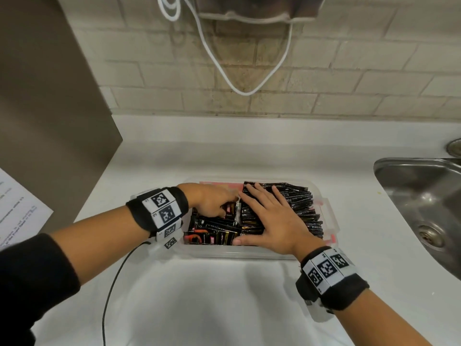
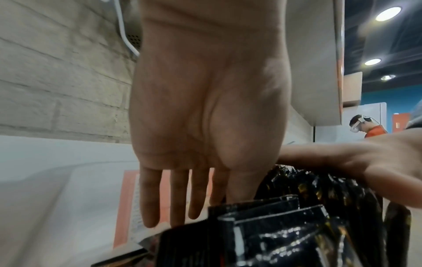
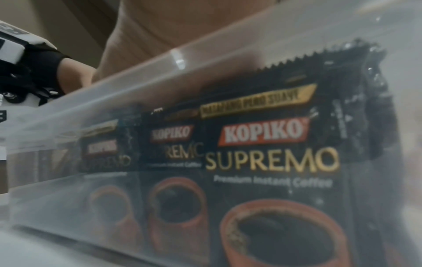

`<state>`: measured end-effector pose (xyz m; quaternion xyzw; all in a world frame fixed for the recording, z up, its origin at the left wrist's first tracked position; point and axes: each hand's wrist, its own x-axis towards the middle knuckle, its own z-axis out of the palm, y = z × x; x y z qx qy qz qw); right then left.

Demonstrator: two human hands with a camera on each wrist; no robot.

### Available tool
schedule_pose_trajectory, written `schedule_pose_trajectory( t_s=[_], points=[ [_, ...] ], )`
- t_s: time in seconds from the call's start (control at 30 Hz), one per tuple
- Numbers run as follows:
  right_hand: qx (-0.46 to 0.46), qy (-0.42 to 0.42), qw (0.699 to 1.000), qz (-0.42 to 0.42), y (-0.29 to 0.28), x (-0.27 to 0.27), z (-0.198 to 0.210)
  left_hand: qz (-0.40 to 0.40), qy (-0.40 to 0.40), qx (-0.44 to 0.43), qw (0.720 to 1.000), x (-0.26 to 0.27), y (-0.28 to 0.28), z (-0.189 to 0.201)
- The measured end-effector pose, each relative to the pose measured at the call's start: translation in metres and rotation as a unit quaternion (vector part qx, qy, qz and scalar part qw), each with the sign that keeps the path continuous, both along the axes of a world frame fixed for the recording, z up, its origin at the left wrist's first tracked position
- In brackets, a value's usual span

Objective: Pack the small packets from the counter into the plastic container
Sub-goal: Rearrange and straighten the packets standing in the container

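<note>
Right hand (image 1: pixel 272 221) lies flat, fingers straight, on black shiny packets (image 1: pixel 299 208) in the clear plastic container (image 1: pixel 331 213); left hand (image 1: pixel 212 201), frame middle, fingers straight, pokes beside them.

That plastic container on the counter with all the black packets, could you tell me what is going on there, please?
A person is packing black coffee packets into the clear plastic container on the white counter, beside the sink. The right hand lies flat with straight fingers on the upright row of packets filling the container's right side. The left hand reaches into the left side, where looser packets lie at angles. No packets show on the counter itself.
</note>
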<state>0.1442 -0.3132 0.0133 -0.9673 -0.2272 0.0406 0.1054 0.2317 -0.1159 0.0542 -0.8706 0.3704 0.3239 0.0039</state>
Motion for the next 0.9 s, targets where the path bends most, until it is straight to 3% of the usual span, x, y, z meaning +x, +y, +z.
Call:
schedule_pose_trajectory(
  t_s=[0.17, 0.37, 0.63, 0.8, 0.9],
  points=[
    [0.010, -0.004, 1.000, -0.005, 0.000, 0.000, 0.000, -0.023, -0.016, 0.067, 0.997, 0.002, -0.001, -0.001],
    [0.017, -0.003, 1.000, -0.014, 0.000, 0.000, -0.002, -0.012, -0.031, 0.012, 0.999, 0.002, 0.006, 0.002],
    [0.025, -0.006, 1.000, -0.015, -0.001, 0.000, -0.003, 0.068, 0.049, -0.031, 0.996, 0.005, 0.016, 0.012],
    [0.023, -0.004, 1.000, -0.017, 0.000, 0.001, -0.003, 0.081, 0.107, -0.061, 0.989, 0.004, 0.023, 0.023],
    [0.023, -0.006, 1.000, -0.019, 0.000, 0.000, -0.003, 0.071, 0.143, -0.034, 0.987, 0.001, 0.025, 0.027]
  ],
)
